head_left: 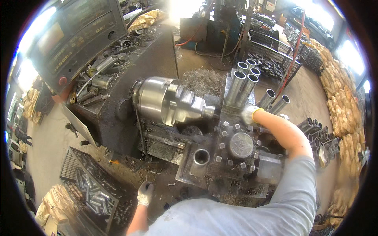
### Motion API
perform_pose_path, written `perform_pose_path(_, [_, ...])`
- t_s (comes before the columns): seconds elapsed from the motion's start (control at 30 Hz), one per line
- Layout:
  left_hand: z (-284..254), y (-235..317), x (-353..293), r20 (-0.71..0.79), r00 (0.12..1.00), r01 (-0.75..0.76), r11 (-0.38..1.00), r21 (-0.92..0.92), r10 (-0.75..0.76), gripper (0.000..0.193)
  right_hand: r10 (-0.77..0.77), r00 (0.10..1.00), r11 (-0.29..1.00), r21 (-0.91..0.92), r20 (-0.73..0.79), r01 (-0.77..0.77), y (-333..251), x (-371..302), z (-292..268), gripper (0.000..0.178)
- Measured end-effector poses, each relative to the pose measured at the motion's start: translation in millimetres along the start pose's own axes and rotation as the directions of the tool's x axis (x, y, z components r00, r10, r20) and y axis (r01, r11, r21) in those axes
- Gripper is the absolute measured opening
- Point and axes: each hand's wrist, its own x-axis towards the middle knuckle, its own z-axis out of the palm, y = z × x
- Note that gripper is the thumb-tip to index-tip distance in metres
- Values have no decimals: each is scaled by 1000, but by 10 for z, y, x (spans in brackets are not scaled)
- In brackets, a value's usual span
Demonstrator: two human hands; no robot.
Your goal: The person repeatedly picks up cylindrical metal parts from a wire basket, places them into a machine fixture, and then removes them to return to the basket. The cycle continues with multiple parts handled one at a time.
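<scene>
My right hand [249, 114], in a white glove with a yellow cuff, reaches to the foot of several upright metal tubes [237, 88] standing on the lathe's carriage. Its fingers are blurred and partly hidden, so a grip cannot be made out. Left of it is the bright steel chuck [155, 98], with stepped jaws around a short metal tube [209, 111]. My left hand [145, 192], in a white glove with a dark palm, hangs low beside the machine. Its fingers are curled closed, and anything inside them is hidden.
A square tool turret [241, 145] with bolts sits below my right forearm, a single tube [201, 157] at its left. A mesh bin [112, 200] of short metal pieces stands at lower left. More tubes [315, 129] stand at right. Metal shavings [201, 80] pile behind the chuck.
</scene>
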Motion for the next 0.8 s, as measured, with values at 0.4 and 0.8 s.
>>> perform_pose_path(0.4, [83, 3373, 1841, 78, 339, -759, 223, 612, 938, 110, -108, 986, 739, 654, -124, 163, -660, 307, -1559, 31])
perform_pose_path(0.8, [-44, 4037, 2415, 439, 441, -676, -32, 736, 783, 114, 177, 948, 951, 293, -266, -95, -727, -491, -1556, 41])
